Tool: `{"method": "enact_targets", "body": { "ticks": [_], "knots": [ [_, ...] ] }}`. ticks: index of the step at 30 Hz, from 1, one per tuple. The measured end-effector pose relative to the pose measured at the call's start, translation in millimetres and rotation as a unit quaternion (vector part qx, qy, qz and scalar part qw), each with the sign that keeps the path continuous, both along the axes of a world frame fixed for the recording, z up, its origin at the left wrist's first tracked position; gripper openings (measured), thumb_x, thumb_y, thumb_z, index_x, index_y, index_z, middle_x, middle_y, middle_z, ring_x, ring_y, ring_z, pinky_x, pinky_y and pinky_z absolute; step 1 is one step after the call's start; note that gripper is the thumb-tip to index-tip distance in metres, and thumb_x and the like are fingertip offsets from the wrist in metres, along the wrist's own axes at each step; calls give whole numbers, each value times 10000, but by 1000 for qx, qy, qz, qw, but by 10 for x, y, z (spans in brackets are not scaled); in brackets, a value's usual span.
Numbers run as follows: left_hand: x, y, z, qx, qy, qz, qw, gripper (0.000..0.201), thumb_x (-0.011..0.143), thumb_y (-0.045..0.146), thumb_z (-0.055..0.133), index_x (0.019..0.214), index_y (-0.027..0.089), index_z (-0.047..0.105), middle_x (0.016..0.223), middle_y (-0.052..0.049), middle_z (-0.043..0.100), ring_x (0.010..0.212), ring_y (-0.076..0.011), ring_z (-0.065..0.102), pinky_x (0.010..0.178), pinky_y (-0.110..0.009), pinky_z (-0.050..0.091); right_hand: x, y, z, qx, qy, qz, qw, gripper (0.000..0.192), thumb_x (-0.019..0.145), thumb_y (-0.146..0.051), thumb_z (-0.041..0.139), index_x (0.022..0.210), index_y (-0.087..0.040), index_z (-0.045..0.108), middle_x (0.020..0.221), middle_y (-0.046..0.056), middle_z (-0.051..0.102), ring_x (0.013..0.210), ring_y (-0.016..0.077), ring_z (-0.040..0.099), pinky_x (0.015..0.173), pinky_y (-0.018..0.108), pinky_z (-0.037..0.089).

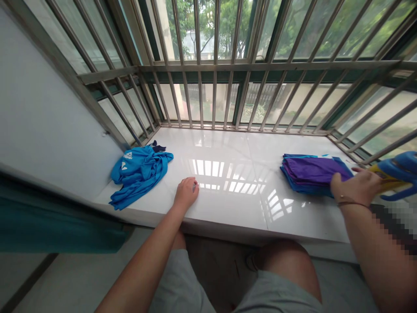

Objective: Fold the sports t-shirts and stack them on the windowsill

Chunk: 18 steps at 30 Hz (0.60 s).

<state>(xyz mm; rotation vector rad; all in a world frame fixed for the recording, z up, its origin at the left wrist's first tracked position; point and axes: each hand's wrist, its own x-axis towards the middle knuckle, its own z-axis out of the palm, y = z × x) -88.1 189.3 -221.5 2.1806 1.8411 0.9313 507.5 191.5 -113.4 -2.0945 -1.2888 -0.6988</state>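
My left hand (186, 192) rests on the glossy white sill (228, 182) with its fingers curled and nothing in it. A crumpled blue shirt (138, 172) lies to its left, apart from the hand. My right hand (356, 186) lies on the near right corner of a folded stack of clothes (309, 173), purple on top and blue beneath. It touches the stack with flat fingers.
A blue and yellow object (399, 174) sits just right of my right hand. Metal window bars (215, 65) enclose the sill at the back and both sides. A teal curtain (48, 221) hangs at the left. My knees are under the sill's front edge.
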Motion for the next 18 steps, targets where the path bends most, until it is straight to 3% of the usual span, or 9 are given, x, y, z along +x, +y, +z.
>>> {"method": "enact_targets", "body": {
  "ticks": [2,4,6,9,11,15,18],
  "knots": [
    [0,1,9,-3,-1,-2,1000,113,998,206,596,1044,231,696,1279,-134,777,1280,-323,693,1176,-528,539,-484,-247,-206,-19,-11,113,993,531,1087,-362,563,1461,10,628,1443,395,610,1490,435,505,1133,553,420],
    [0,0,17,-5,0,-2,1000,122,996,202,599,1052,233,704,1282,-136,776,1284,-324,692,1177,-534,541,-953,-515,-465,-77,-22,220,972,494,1042,-375,577,1412,-54,643,1473,336,624,1496,433,514,1225,575,399],
    [5,-7,27,-6,4,-3,1000,130,991,196,604,1052,237,712,1282,-133,778,1281,-321,696,1179,-534,546,-1317,-750,-737,-153,-12,267,951,513,1031,-442,581,1429,-123,631,1601,293,557,1515,419,505,1245,582,417],
    [22,-41,44,9,12,15,1000,117,980,191,625,1038,224,722,1428,-172,720,1401,-354,636,1227,-567,512,-1587,-963,-1052,-193,25,267,944,519,1043,-481,504,1387,-119,645,1528,292,619,1466,408,558,1229,587,456],
    [28,-74,56,36,16,79,996,138,969,191,639,1071,201,731,1636,-207,573,1557,-405,497,1292,-637,426,-1625,-1011,-1150,-193,42,257,946,495,1060,-473,454,1347,-130,667,1463,269,672,1440,389,587,1233,577,458],
    [-69,-110,93,35,6,266,963,290,957,235,660,1220,132,726,1796,-288,318,1663,-506,299,1280,-778,337,-1628,-1001,-1141,-177,59,234,954,438,1043,-445,467,1284,-164,701,1435,217,710,1401,360,617,1227,547,467],
    [-293,-62,146,2,60,284,957,335,968,273,649,1243,100,729,1815,-317,251,1688,-533,205,1281,-811,278,-1660,-992,-1090,-173,74,221,957,417,1029,-397,461,1258,-155,713,1415,212,723,1379,350,629,1220,531,472]
  ]
}}
